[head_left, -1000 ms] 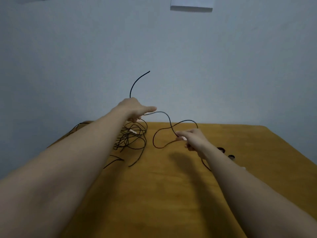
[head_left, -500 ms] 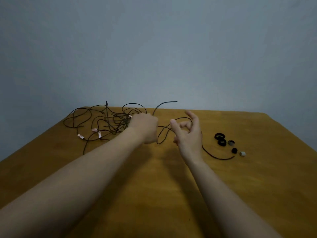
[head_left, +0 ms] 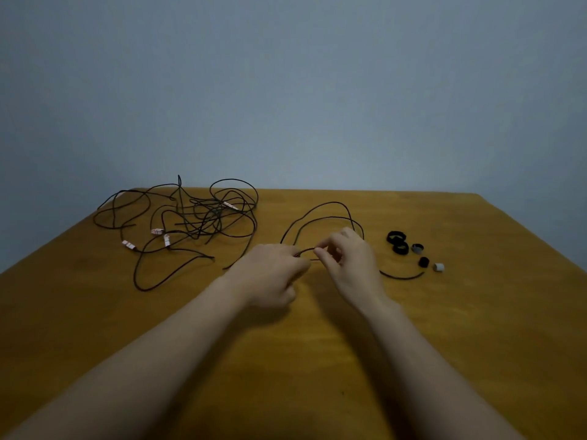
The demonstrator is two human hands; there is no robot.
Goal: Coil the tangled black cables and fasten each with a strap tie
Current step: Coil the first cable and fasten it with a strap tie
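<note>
While the left hand (head_left: 273,276) gripped the black cable (head_left: 330,202) in curled fingers, the right hand (head_left: 351,263) pinched it between thumb and forefinger over the table (head_left: 317,360)

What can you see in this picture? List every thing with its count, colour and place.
tangled cables: one pile, black, far left of the table
tags: four visible, pale, on the tangled cables
held cable: one, black, looped at the centre, its end trailing right
strap ties: five small rolls, mostly black, one pale grey, right of the loops
table: one, brown wood, under everything
wall: blue-grey, behind the table
left hand: one, centre, grips the held cable
right hand: one, centre, pinches the held cable
</note>
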